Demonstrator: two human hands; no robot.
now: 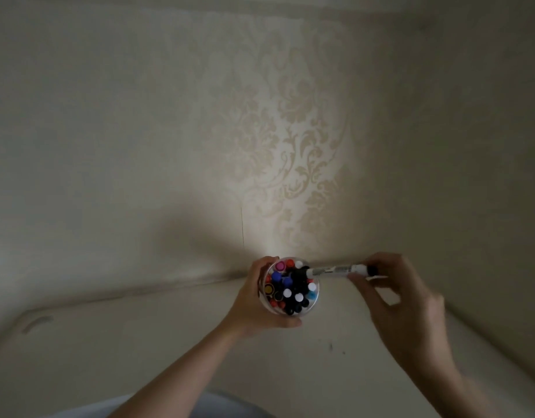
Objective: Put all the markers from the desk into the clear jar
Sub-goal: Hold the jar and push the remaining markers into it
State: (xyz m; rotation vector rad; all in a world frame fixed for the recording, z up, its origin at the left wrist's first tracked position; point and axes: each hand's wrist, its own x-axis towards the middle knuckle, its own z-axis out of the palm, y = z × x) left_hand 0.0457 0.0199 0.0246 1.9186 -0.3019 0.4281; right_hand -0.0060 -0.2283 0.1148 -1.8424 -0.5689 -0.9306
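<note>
Two hands at the clear jar [313, 301] of markers [290, 289].
Left hand [254, 300] wraps the jar; right hand [389, 294] pinches a white marker [335, 270], its black tip at the jar's rim.

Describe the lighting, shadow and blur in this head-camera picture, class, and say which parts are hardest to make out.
Head view: dim overall, with one bright patch on the patterned wallpaper behind the clear jar; a soft shadow falls on the wall left of it; the right hand and its marker are slightly motion-blurred; the left hand looks sharper; the desk edges bend from wide-angle distortion.
</note>
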